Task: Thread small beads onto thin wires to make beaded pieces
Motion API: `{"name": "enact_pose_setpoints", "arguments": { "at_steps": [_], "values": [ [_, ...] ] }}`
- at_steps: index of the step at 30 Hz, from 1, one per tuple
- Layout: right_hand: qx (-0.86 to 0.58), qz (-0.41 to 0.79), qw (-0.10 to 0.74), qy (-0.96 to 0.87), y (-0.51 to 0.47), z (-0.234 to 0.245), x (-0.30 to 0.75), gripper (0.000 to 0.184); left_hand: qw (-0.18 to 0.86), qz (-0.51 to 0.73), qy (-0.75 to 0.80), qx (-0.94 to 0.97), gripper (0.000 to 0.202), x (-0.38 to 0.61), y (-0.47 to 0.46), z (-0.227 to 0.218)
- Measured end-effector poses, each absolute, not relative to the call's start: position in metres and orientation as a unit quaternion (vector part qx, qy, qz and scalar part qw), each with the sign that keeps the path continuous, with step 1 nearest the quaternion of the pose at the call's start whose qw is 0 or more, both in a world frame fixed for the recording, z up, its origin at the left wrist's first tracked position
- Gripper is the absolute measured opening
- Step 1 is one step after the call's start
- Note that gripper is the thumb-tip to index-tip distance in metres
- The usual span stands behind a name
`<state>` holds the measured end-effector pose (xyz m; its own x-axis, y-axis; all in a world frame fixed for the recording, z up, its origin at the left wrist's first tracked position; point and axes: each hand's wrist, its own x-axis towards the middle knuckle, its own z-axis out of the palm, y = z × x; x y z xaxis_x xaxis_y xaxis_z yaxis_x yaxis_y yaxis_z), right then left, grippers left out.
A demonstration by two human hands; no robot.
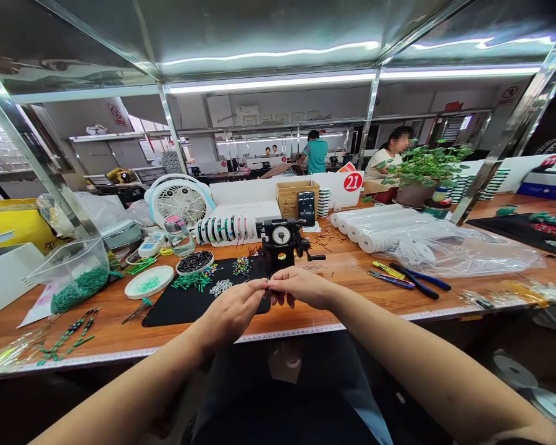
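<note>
Forearms [412, 346], left hand [231, 309] and right hand [303, 287] together before black machine [269, 253]

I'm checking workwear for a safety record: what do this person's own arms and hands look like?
The left hand and right hand are ungloved and bare at the wrist. The left forearm and right forearm show no sleeves and no markings that can be made out. Dark clothing covers the lap.

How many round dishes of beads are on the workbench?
2: one dish, with green beads, left of the black mat; another dish, with black beads, behind and right of it. Others may be hidden.
</note>
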<state>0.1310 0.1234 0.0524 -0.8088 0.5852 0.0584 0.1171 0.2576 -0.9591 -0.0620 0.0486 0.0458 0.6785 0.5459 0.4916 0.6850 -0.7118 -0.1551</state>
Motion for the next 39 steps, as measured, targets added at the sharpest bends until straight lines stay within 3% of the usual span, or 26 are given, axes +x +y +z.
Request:
{"name": "enact_pose_setpoints", "arguments": {
  "at_steps": [2,5,11,16,18,27,33,39],
  "values": [
    [-0.231,0.591,0.223,-0.740,0.123,0.045,0.133,0.024,0.128,-0.236,-0.351,-0.897,0.032,-0.059,0.050,0.042],
    [-0.252,0.530,0.240,-0.773,0.119,0.039,0.135,0.017,0.031,-0.296,-0.398,-0.868,0.024,-0.050,0.049,0.039],
    [-0.269,0.292,0.297,-0.868,0.102,0.031,0.137,0.013,-0.388,-0.370,-0.526,-0.660,0.017,-0.036,0.045,0.039],
    [-0.263,0.219,0.323,-0.883,0.096,0.024,0.136,0.016,-0.558,-0.392,-0.510,-0.524,0.023,-0.036,0.047,0.035],
    [-0.263,0.239,0.331,-0.874,0.096,0.023,0.134,0.018,-0.571,-0.416,-0.507,-0.494,0.025,-0.035,0.047,0.034],
    [-0.283,0.337,0.373,-0.817,0.094,0.023,0.130,0.016,-0.425,-0.451,-0.523,-0.585,0.018,-0.031,0.045,0.027],
    [-0.294,0.391,0.406,-0.772,0.092,0.021,0.131,0.017,-0.546,-0.531,-0.466,-0.450,0.037,-0.027,0.044,0.022],
    [-0.296,0.387,0.431,-0.759,0.088,0.018,0.129,0.017,-0.602,-0.585,-0.413,-0.353,0.025,-0.018,0.041,0.016]
  ]
}}
